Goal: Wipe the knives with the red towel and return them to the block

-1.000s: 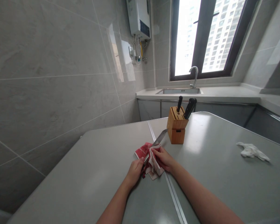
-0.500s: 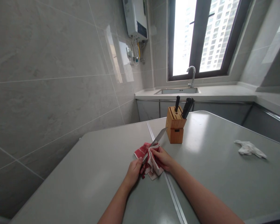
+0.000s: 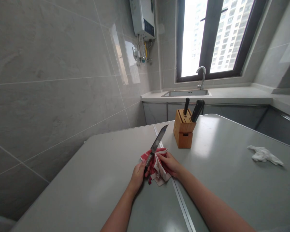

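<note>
My left hand (image 3: 138, 174) is closed around the dark handle of a kitchen knife (image 3: 159, 139), whose blade slants up and away to the right. A red and white cloth (image 3: 159, 169) is bunched in my right hand (image 3: 169, 163), with the fingers pinching its folds. The cloth lies beside and behind the knife's handle end; most of the blade shows bare above it. Beyond the blade tip, to the right, stands a wooden knife block (image 3: 184, 132) with black-handled knives in it. The tip and the block are apart.
A crumpled white cloth or tissue (image 3: 265, 155) lies on the right of the grey table (image 3: 94, 180). Behind the table run a counter (image 3: 236, 93) with a sink (image 3: 187, 93) and a faucet (image 3: 203, 75). A tiled wall (image 3: 62, 106) borders the left side.
The knife has turned in my left hand: its blade has lifted clear of the cloth, showing its broad face, and its tip has swung left, away from the block. The cloth stays in my right hand.
</note>
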Motion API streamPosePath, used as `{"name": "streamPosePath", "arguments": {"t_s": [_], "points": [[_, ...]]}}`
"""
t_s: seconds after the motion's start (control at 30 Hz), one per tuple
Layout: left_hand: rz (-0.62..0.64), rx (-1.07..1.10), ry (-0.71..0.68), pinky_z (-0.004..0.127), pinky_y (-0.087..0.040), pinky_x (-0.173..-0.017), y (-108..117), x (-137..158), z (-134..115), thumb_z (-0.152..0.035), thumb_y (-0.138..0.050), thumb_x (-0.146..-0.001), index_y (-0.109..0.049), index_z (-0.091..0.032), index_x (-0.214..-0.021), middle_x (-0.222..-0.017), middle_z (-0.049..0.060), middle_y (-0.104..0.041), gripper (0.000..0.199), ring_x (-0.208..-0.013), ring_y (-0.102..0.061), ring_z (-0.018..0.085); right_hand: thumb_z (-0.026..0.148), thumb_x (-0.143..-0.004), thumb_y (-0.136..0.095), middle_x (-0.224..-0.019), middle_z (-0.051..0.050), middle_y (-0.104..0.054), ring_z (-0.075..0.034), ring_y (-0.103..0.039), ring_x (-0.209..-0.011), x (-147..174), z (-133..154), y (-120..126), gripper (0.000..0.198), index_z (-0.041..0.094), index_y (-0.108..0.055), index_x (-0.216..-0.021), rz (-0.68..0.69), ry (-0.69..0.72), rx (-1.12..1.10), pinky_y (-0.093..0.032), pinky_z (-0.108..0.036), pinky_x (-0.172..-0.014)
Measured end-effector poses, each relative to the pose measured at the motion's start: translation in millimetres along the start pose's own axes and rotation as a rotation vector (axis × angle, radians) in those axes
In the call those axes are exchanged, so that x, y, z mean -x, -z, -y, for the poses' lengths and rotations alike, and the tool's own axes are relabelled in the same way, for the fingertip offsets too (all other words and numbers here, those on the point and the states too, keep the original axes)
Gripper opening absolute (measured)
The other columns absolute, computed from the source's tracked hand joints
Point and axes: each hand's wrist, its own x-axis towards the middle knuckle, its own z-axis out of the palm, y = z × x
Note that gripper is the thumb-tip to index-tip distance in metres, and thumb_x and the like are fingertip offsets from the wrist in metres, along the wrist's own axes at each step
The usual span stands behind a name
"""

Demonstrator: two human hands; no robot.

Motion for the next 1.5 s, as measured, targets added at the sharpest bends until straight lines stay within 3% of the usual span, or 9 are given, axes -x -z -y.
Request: {"name": "streamPosePath", "arguments": {"t_s": [0.13,0.43,0.73,0.97,1.13,1.27,1.5], "points": [[-0.013,0.002,0.019,0.024,-0.035,-0.054,1.2,-0.5,0.8,-0.063,-0.025,-0.087,-0.050,-0.017,-0.064,-0.049,-0.004,-0.041,0.057,-0.050,-0.041,0.013,0.039,-0.073,-0.068,-0.067,-0.004,-0.069,-0.019,-0.065,-0.059,2.0,1.6,-2.1,0.029,0.014,-0.062,-0.087,0.057,-0.020,0.003,-0.052,-0.033,-0.062],[0.018,0.006,0.010,0.024,-0.038,-0.055,-0.3,-0.2,0.9,-0.062,-0.027,-0.087,-0.054,-0.015,-0.070,-0.049,-0.005,-0.042,0.056,-0.050,-0.044,0.012,0.035,-0.072,-0.070,-0.071,-0.004,-0.070,-0.017,-0.066,-0.063,-0.9,-1.7,0.1,0.025,0.015,-0.062,-0.085,0.005,-0.014,-0.038,-0.053,-0.031,-0.064],[0.101,-0.023,0.005,0.023,-0.031,-0.047,-1.0,-1.7,3.4,-0.062,-0.031,-0.086,-0.053,-0.014,-0.065,-0.046,-0.006,-0.038,0.057,-0.044,-0.036,0.009,0.033,-0.065,-0.076,-0.072,-0.003,-0.070,-0.015,-0.064,-0.061,-0.9,0.5,-1.5,0.027,0.015,-0.063,-0.082,-0.049,-0.016,-0.079,-0.051,-0.029,-0.062],[0.062,0.039,0.012,0.025,-0.038,-0.053,3.1,-1.0,-2.8,-0.062,-0.021,-0.088,-0.060,-0.011,-0.071,-0.046,-0.003,-0.045,0.066,-0.047,-0.045,0.012,0.032,-0.065,-0.076,-0.069,0.000,-0.069,-0.015,-0.065,-0.064,-4.7,-3.6,3.4,0.027,0.017,-0.062,-0.082,-0.101,0.029,-0.116,-0.051,-0.028,-0.067],[0.147,0.062,0.049,0.024,-0.040,-0.048,1.4,-1.8,-3.0,-0.069,-0.027,-0.083,-0.063,-0.009,-0.077,-0.045,-0.002,-0.047,0.070,-0.044,-0.045,0.012,0.037,-0.068,-0.073,-0.063,0.000,-0.068,-0.015,-0.062,-0.052,-3.2,-3.5,1.8,0.029,0.017,-0.059,-0.085,-0.064,0.001,-0.082,-0.050,-0.028,-0.054],[0.191,0.080,0.038,0.022,-0.041,-0.047,0.2,-1.7,-3.7,-0.065,-0.032,-0.084,-0.060,-0.011,-0.077,-0.047,-0.002,-0.047,0.062,-0.044,-0.046,0.011,0.040,-0.071,-0.070,-0.061,0.001,-0.066,-0.016,-0.061,-0.047,-1.3,-3.1,-0.1,0.030,0.019,-0.056,-0.087,-0.021,-0.006,-0.051,-0.049,-0.030,-0.049],[0.186,0.067,-0.002,0.022,-0.041,-0.050,1.1,-2.4,-4.2,-0.060,-0.040,-0.085,-0.055,-0.013,-0.070,-0.051,-0.002,-0.048,0.051,-0.049,-0.046,0.011,0.040,-0.073,-0.068,-0.063,0.001,-0.066,-0.015,-0.062,-0.052,-1.5,-3.1,1.5,0.028,0.017,-0.057,-0.085,-0.086,0.027,0.053,-0.049,-0.028,-0.053]]}}
